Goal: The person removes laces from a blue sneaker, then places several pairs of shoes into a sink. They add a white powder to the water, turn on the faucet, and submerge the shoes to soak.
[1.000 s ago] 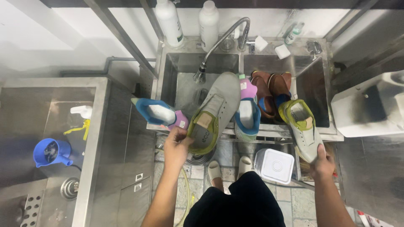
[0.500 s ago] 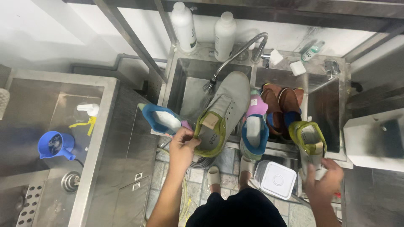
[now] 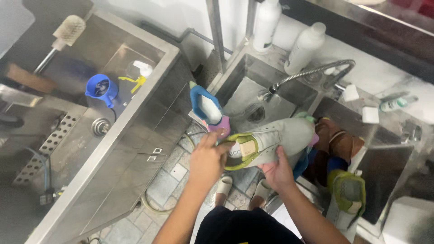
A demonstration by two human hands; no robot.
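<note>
Both forearms reach up from the bottom edge of the view and meet at one grey sneaker (image 3: 266, 142) with a lime-green collar, held in the air over the front rim of the steel sink (image 3: 246, 68). The left hand (image 3: 207, 160) is closed loosely over the heel end, its fingers curled across the green collar and a small tan patch there. The right hand (image 3: 278, 171) cups the shoe from beneath near its middle, thumb up against the side, fingers hidden under the sole. The sneaker lies nearly level on its side, long axis running left to right, heel toward the left hand and toe pointing right and slightly toward the back wall.

Just left of the heel, a blue-and-white shoe (image 3: 205, 106) stands tilted on the sink's front corner, with a pink piece at its lower end. A second grey-and-green sneaker (image 3: 348, 196) sits at the sink's front right rim, near brown shoes (image 3: 337, 142) in the basin. Two white plastic bottles (image 3: 307, 45) stand upright along the back edge, beside the bent metal tap (image 3: 307, 74). A blue cup (image 3: 100, 88) lies in the separate left-hand basin.
</note>
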